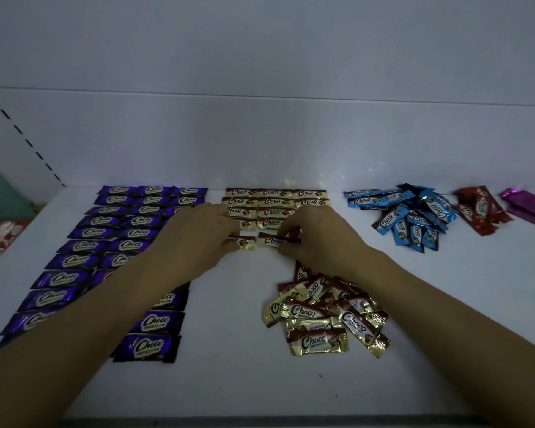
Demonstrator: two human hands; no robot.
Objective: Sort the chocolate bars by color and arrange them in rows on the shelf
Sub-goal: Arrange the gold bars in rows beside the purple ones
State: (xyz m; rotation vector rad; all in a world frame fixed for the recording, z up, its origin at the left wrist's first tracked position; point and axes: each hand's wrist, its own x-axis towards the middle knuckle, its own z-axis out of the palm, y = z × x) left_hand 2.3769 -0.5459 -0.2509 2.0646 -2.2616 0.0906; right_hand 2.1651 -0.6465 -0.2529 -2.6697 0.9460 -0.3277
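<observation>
Forearms (84, 335) span the shelf (229, 381), the left hand (198, 236) with its grip pinching the left gold bar (244, 242) and the right hand (318, 240) the right gold bar (272, 240), both crosswise, end to end, just nearside of the gold rows (272, 201).

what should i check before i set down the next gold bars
1. Left hand pinches a gold bar at the front of the gold rows: ok.
2. Right hand pinches a second gold bar beside it, with a small gap between them: ok.
3. Row slots hidden under the hands are filled: cannot tell.
4. Loose gold pile lies close by on the shelf: ok.
5. Blue pile arranged in rows: not ok.
</observation>
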